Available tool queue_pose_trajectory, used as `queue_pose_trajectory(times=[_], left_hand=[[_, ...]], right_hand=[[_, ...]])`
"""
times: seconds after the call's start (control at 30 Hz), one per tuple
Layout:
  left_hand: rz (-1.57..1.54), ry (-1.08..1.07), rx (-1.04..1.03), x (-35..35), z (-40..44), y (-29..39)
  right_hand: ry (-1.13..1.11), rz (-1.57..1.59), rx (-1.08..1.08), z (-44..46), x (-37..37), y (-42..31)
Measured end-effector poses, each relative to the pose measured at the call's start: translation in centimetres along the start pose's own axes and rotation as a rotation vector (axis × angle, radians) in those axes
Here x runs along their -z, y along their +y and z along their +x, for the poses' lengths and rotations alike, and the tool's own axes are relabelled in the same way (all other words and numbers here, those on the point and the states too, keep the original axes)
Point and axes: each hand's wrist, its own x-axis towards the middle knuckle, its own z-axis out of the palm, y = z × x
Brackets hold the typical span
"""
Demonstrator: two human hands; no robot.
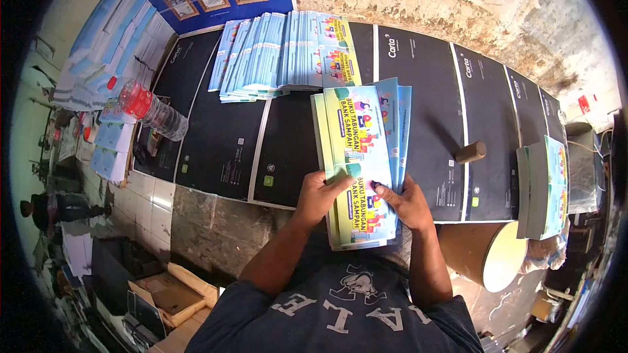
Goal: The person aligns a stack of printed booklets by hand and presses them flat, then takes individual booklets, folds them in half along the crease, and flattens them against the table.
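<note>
Both hands are full here: the left hand (pixel 319 195) and right hand (pixel 411 204) have fingers gripping opposite sides of a fanned stack of "Buku Tabungan Bank Sampah" booklets (pixel 358 140), thumbs on top, over the black surface's (pixel 288 137) near edge. Further out there's a brown cylinder (pixel 471 152), then overlapping rows of matching booklets (pixel 265 52) along the back.
</note>
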Motion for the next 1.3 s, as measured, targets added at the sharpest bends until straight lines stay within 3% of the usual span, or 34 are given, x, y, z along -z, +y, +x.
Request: queue_pose_trajectory(times=[0.07,0.3,0.33,0.37,0.43,0.47,0.57,0.6,0.63,0.73,0.77,0.83,0.97,1.03,1.07,1.1,1.17,1.27,1.3], left_hand=[[-0.035,-0.048,0.069,0.5,0.0,-0.5],[-0.137,0.054,0.083,4.0,-1.2,1.6],[-0.163,0.062,0.082,4.3,-1.1,1.3],[-0.189,0.072,0.082,4.4,-1.1,0.8],[-0.243,0.063,0.133,3.6,-0.9,0.3],[-0.287,0.053,0.171,3.3,-0.6,0.3],[-0.334,0.128,0.085,4.2,-0.9,1.5],[-0.117,0.065,0.074,6.8,-0.7,1.1],[-0.201,0.014,0.098,7.2,-0.9,2.6],[-0.111,0.043,0.088,6.7,0.5,1.2],[-0.158,0.057,0.109,5.5,0.7,0.9],[-0.218,0.079,0.146,3.2,0.9,0.6],[-0.139,0.009,0.092,2.1,2.0,-1.7],[-0.147,-0.027,0.078,1.4,2.3,-1.3],[-0.119,-0.009,0.075,1.3,2.4,-1.3],[-0.118,-0.017,0.078,1.2,2.3,-1.3],[-0.026,-0.055,0.082,1.3,2.1,-0.9],[0.006,-0.039,0.115,1.0,2.0,-0.3],[-0.037,-0.046,0.115,0.7,1.9,-0.4]], right_hand=[[-0.043,0.233,-0.013,-0.1,0.1,0.1],[0.116,0.293,-0.067,-0.4,2.1,0.6],[0.204,0.222,0.062,-0.3,2.4,0.7],[0.284,0.064,0.059,-0.6,2.8,0.7],[0.208,-0.035,-0.016,-0.8,2.2,1.3],[0.183,-0.012,0.058,0.1,1.9,4.3],[0.258,-0.213,0.034,-2.1,4.2,-3.0],[0.217,0.152,0.214,-0.2,7.2,2.4],[0.162,0.322,0.121,-0.9,7.1,-0.2],[0.09,-0.093,-0.138,0.3,6.3,1.2],[0.098,-0.1,-0.091,0.9,4.0,2.8],[0.13,-0.217,0.255,3.0,0.6,7.5],[0.308,-0.439,0.38,1.0,-1.2,3.0],[0.355,-1.474,0.37,0.8,-1.0,2.0],[0.187,-1.299,0.42,1.2,-1.0,2.2],[0.101,-1.385,0.405,1.1,-0.5,2.2],[0.05,-1.305,0.332,2.7,0.6,5.5],[-0.031,-1.17,0.277,2.5,1.1,2.8],[0.012,-0.808,0.364,2.6,2.0,3.0]])
